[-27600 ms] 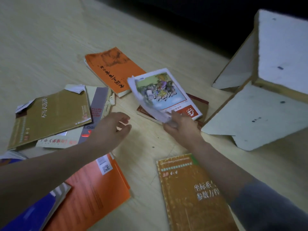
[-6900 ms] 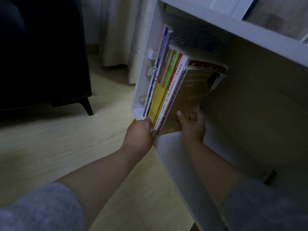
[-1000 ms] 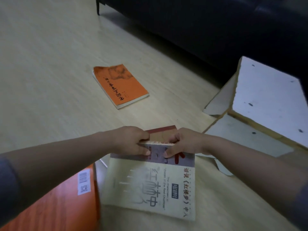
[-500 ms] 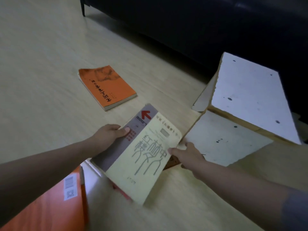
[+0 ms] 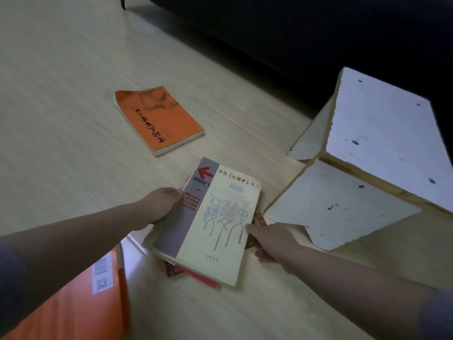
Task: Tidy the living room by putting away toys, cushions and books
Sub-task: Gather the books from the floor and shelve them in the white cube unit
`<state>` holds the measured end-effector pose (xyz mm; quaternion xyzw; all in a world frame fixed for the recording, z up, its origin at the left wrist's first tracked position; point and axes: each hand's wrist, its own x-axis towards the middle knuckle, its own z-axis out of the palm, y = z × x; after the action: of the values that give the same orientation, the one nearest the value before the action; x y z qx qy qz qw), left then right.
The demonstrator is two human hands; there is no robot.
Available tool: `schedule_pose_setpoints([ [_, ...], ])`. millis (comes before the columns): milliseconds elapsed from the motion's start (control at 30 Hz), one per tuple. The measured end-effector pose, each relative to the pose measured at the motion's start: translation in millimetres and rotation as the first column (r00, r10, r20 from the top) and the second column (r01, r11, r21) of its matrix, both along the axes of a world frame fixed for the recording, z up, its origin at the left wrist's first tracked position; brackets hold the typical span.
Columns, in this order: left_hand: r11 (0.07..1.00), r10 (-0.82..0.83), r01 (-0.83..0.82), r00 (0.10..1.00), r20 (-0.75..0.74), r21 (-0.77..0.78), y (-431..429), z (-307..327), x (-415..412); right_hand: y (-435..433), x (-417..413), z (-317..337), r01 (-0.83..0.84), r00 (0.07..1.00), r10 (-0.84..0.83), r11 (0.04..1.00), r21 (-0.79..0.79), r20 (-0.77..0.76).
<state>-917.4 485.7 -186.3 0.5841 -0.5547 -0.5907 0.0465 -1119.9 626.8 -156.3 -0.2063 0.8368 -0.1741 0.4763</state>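
Observation:
A cream and grey book (image 5: pixel 210 224) with a red arrow lies on top of a red book (image 5: pixel 206 280) on the wooden floor. My left hand (image 5: pixel 157 207) grips the cream book's left edge, thumb on the cover. My right hand (image 5: pixel 269 239) holds the right edge of the pile, fingers tucked under it. An orange book (image 5: pixel 159 119) lies alone farther back on the floor. A large orange book (image 5: pixel 81 305) with a barcode label sits at the bottom left, partly under my left arm.
Broken white boards (image 5: pixel 367 173) lean together on the floor to the right, touching the pile's corner. A dark sofa (image 5: pixel 269 25) fills the back, one leg at the top left. Bare floor (image 5: pixel 61 106) stretches to the left.
The cream book has been turned and set down flat on the red book. My right hand has slid to the pile's right edge; my left hand stays on the left edge.

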Motion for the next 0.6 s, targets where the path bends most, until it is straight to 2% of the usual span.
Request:
schedule_pose_setpoints([
  [67,0.999,-0.008,0.009,1.000,-0.028,0.045,2,-3,0,-1,12,-2,0.013,0.995,-0.011,1.000,-0.018,0.097],
  [167,0.996,0.020,-0.015,0.998,-0.064,0.082,3,-6,1,-3,26,-3,0.040,0.988,-0.029,0.996,-0.074,0.150],
  [267,0.983,0.108,-0.088,0.987,-0.121,0.160,1,-5,1,-2,33,-2,0.240,0.900,-0.198,0.969,-0.061,0.388],
  [333,0.969,0.148,-0.110,0.976,-0.160,0.221,-1,-6,5,1,36,-2,0.294,0.843,-0.240,0.955,-0.038,0.481],
  [467,0.958,0.066,-0.018,0.985,-0.162,0.286,-4,-8,12,7,35,-6,0.268,0.829,-0.217,0.963,-0.026,0.516],
  [600,0.983,-0.098,0.113,0.989,-0.108,0.146,-8,-8,8,6,30,-10,0.093,0.905,-0.099,0.995,0.036,0.414],
])
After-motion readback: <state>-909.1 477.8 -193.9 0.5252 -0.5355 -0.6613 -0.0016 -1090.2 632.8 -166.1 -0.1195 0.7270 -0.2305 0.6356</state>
